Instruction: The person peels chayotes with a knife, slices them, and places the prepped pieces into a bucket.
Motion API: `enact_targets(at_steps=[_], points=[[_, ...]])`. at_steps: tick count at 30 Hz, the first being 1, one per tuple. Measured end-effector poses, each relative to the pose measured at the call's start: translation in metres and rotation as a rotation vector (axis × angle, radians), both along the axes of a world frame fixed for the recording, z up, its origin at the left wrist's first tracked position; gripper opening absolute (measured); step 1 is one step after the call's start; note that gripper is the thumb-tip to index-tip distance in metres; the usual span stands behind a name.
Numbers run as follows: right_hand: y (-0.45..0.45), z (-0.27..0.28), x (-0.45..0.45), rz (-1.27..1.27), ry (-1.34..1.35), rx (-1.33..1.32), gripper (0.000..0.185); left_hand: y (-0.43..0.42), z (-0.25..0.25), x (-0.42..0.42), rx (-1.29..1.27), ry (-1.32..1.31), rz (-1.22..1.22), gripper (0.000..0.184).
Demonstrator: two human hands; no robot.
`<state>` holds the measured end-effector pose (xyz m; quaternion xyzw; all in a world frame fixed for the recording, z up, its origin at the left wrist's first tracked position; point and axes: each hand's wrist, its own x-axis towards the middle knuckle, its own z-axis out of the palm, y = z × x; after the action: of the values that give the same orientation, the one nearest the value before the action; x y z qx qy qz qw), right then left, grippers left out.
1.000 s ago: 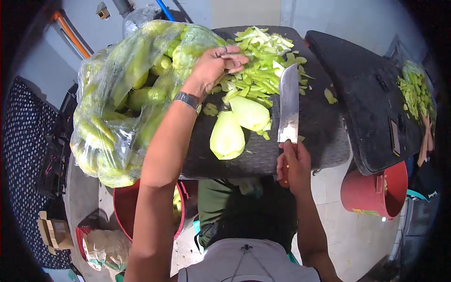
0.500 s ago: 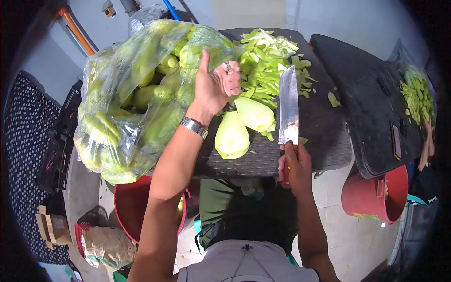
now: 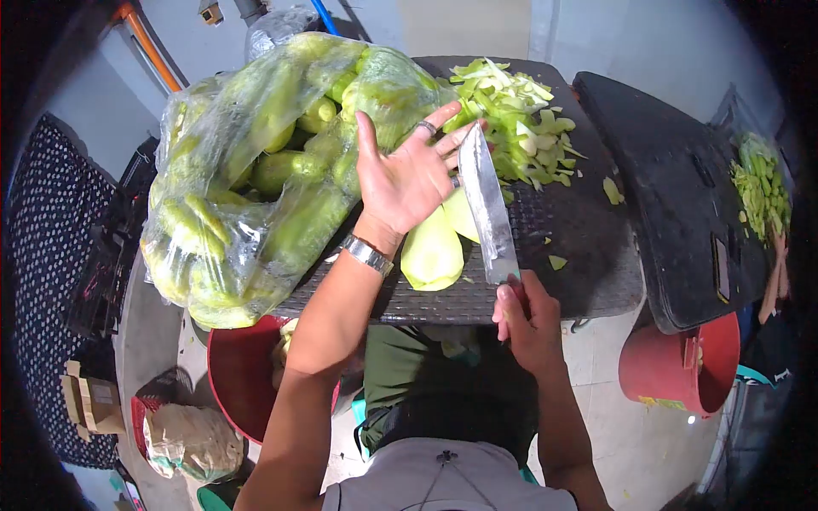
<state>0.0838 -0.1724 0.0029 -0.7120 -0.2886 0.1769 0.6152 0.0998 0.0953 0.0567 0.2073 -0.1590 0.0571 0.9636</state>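
My left hand [image 3: 405, 183], with a ring and a metal wristwatch, is held palm up with fingers spread and nothing in it. It hovers over the table, between the bag and the knife. My right hand [image 3: 530, 319] grips the handle of a large broad-bladed knife [image 3: 487, 209], its blade pointing away and leaning left, close to my left fingertips. Two peeled pale green fruits, perhaps green papayas, lie beneath; the nearer peeled fruit [image 3: 432, 254] shows well, while the other peeled fruit [image 3: 461, 215] is partly hidden. Behind them is a heap of green peelings [image 3: 524, 128].
A clear plastic bag [image 3: 256, 196] full of unpeeled green fruits covers the left of the dark woven-top table [image 3: 588, 255]. A second black table [image 3: 673, 204] adjoins on the right. Below stand a red tub [image 3: 234, 370] and a red bucket [image 3: 677, 362].
My left hand has spread its fingers and moved slightly right. The knife has swung from nearly upright to leaning left. Peelings near the fruits now lie farther right. The view has shifted slightly.
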Motion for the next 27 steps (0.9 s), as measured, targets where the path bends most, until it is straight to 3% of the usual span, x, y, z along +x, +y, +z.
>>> enact_targets(at_steps=[4,7,13,19,27], points=[[-0.005,0.001,0.001,0.005,0.008,-0.015,0.014,-0.008,0.002,-0.003,0.017,0.001,0.026,0.129],[-0.002,0.018,-0.008,0.006,-0.311,-0.127,0.013,-0.015,0.001,-0.006,0.027,0.012,0.059,0.130],[-0.005,0.028,-0.018,0.070,-0.340,-0.174,0.013,-0.022,0.003,-0.006,0.089,0.051,0.153,0.130],[-0.003,0.025,-0.022,-0.008,-0.582,-0.198,0.013,-0.026,-0.001,-0.007,0.123,0.082,0.205,0.130],[-0.009,0.019,-0.020,-0.002,-0.565,-0.232,0.014,-0.030,-0.003,-0.009,0.134,0.100,0.197,0.129]])
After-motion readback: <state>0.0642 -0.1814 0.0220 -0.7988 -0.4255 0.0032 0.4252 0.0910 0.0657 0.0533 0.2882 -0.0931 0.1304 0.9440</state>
